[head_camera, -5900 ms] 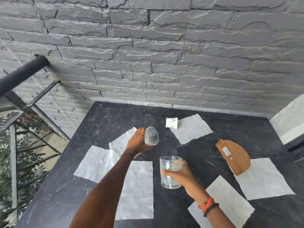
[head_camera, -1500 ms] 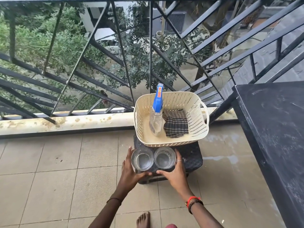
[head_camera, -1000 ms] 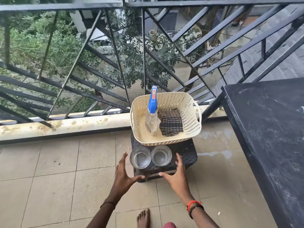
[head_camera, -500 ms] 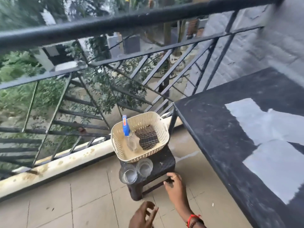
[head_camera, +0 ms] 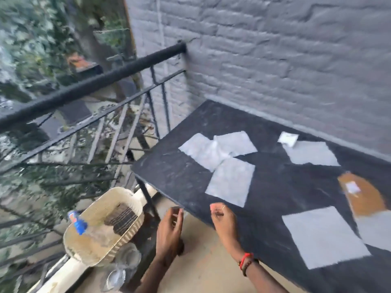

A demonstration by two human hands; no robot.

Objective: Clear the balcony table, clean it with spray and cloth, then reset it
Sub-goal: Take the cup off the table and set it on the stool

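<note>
1. Our left hand [head_camera: 169, 227] hangs over the floor just off the table's near left corner. Its fingers are loosely curled and hold nothing.
2. Our right hand [head_camera: 222, 218] is just to its right, at the table's near edge, fingers loosely bent and empty.
3. The black table [head_camera: 281, 187] stands against a grey brick wall [head_camera: 275, 49]. On it, three paper sheets [head_camera: 230, 178] overlap at the left and others lie apart.
4. A small white packet [head_camera: 287, 138] touches the far sheet. A blurred brown wooden piece [head_camera: 364, 193] lies on the right.
5. Left of the table, a cream basket [head_camera: 67, 235] on a dark stool [head_camera: 148, 235] holds the spray bottle [head_camera: 79, 224] and the cloth [head_camera: 122, 218].
6. Two blurred glasses [head_camera: 127, 256] stand just near of the basket.
</note>
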